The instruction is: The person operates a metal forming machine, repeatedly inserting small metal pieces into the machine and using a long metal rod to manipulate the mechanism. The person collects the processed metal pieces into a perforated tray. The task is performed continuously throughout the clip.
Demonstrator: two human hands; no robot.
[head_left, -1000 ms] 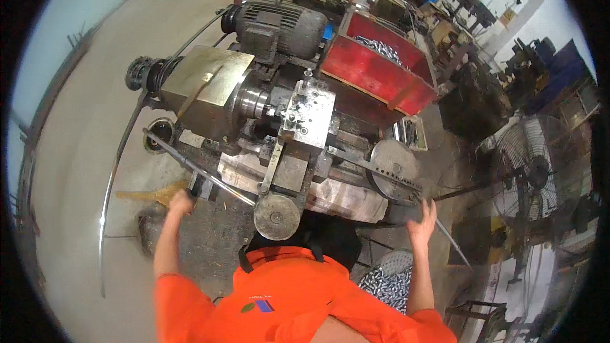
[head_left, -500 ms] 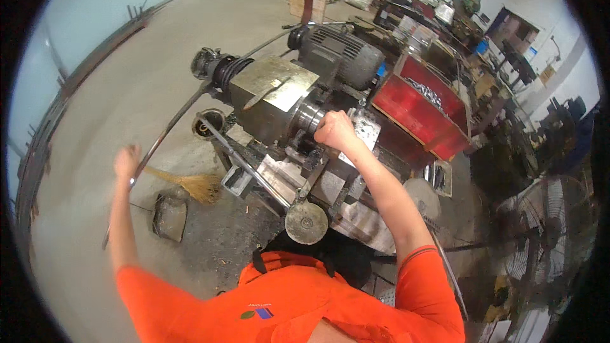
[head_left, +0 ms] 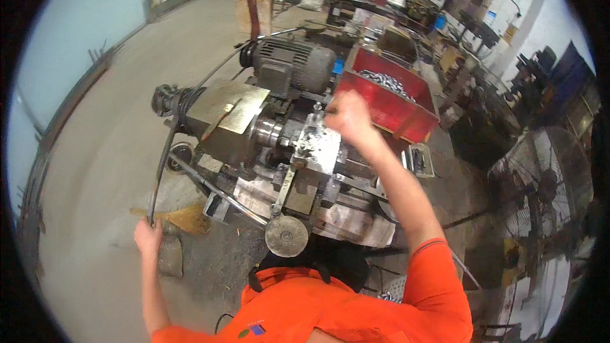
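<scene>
My left hand (head_left: pixel 148 236) is closed round the lower end of a long dark metal lever (head_left: pixel 162 168), which runs up to the spindle end of a small lathe. My right hand (head_left: pixel 351 117) is raised over the lathe beside the red box, its fingers curled; whatever may be in them is hidden. Left of that hand are the shiny round chuck (head_left: pixel 267 132) and the metal tool block (head_left: pixel 319 146) with its bolts. A flat metal plate (head_left: pixel 232 111) covers the headstock, and a thin strip lies on it. Nearer me is a round handwheel (head_left: pixel 286 237).
Behind the lathe sits a ribbed electric motor (head_left: pixel 295 60). The red box (head_left: pixel 387 105) at the right back holds many small shiny metal parts. A straw broom (head_left: pixel 184 218) lies on the floor at left. A large fan (head_left: pixel 540 184) stands at right.
My right hand has left the chuck and moved right, toward the red box. My left hand has come lower with the lever, now swung nearer me. The whole view has shifted.
</scene>
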